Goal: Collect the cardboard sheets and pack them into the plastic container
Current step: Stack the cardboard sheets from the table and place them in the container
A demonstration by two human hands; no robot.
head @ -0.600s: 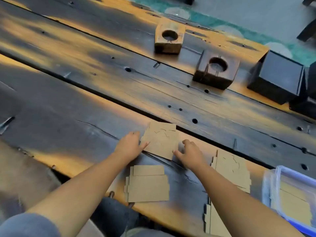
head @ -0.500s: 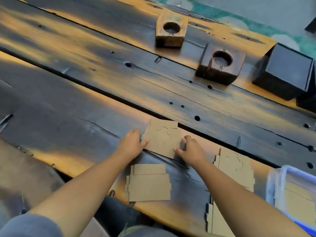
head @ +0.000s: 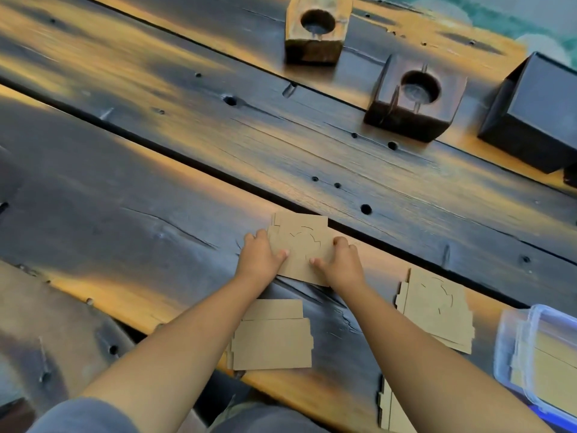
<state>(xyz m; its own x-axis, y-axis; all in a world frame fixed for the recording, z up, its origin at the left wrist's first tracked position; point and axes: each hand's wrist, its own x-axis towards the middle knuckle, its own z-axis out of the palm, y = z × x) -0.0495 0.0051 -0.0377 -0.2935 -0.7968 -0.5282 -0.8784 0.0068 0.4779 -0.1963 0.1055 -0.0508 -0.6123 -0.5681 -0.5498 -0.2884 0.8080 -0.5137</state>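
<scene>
A small stack of brown cardboard sheets (head: 301,242) with curved cuts lies flat on the dark wooden table. My left hand (head: 260,256) grips its left edge, thumb on top. My right hand (head: 340,262) grips its right edge, thumb on top too. Another cardboard stack (head: 274,339) lies nearer me, between my forearms. A third stack (head: 437,307) lies to the right. A fourth (head: 393,407) sits at the table's near edge, partly hidden by my right arm. The clear plastic container (head: 512,348) with a blue rim stands at the far right with cardboard inside.
Two wooden blocks with round holes (head: 315,29) (head: 415,98) stand at the back of the table. A dark box (head: 537,110) stands at the back right. A gap between planks (head: 187,160) runs diagonally just behind the held stack.
Both hands have closed in on the stack's two edges, thumbs now resting on top. The stack has stayed in place on the table.
</scene>
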